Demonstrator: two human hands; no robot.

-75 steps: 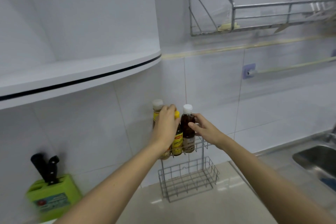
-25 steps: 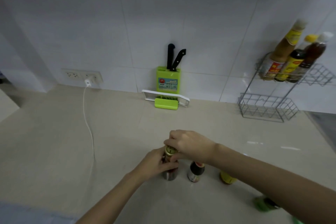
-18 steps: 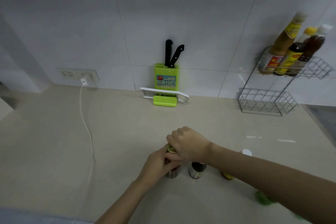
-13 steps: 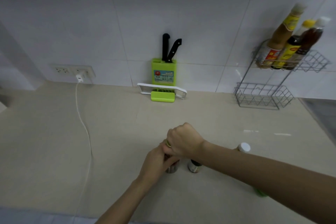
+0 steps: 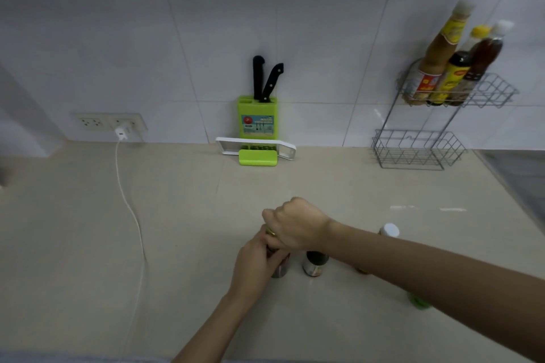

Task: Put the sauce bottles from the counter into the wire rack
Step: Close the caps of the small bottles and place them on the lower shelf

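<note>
left hand: we wrap it round the body of the dark bottle standing on the counter | right hand: fist clenched over its gold cap (mostly hidden) | second bottle: just beside, under our right wrist | wire rack: well apart, three bottles in its upper tier

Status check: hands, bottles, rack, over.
Both hands, left hand and right hand, shut on gold-capped bottle. Three bottles in wire rack top tier. Path clear.
</note>
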